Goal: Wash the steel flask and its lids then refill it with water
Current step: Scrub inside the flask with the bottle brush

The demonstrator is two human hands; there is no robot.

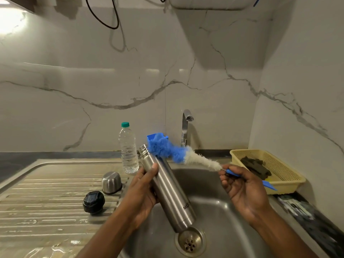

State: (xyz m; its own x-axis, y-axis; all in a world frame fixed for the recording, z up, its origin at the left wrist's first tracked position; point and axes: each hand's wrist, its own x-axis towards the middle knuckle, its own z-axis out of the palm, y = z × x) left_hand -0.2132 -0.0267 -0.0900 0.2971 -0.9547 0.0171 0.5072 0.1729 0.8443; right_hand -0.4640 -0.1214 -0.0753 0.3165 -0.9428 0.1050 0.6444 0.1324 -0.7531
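On the draining board (46, 192) at left lay the black inner lid (94, 202) and the steel cap (111, 182), both off. The left hand (143, 190) gripped the steel flask (167, 189) over the sink (214, 192), tilted, with its base near the drain (189, 241) and its open mouth pointing up and away. The bottle brush (178, 154) had its blue tip just right of that mouth, crosswise to the flask's axis. The right hand (242, 185) pinched its handle.

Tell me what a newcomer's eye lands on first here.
The fluffy blue-and-white bottle brush, held by the right hand, stands out near the mouth of the steel flask, which the left hand holds tilted over the sink. The steel cap and black lid sit on the drainboard at left.
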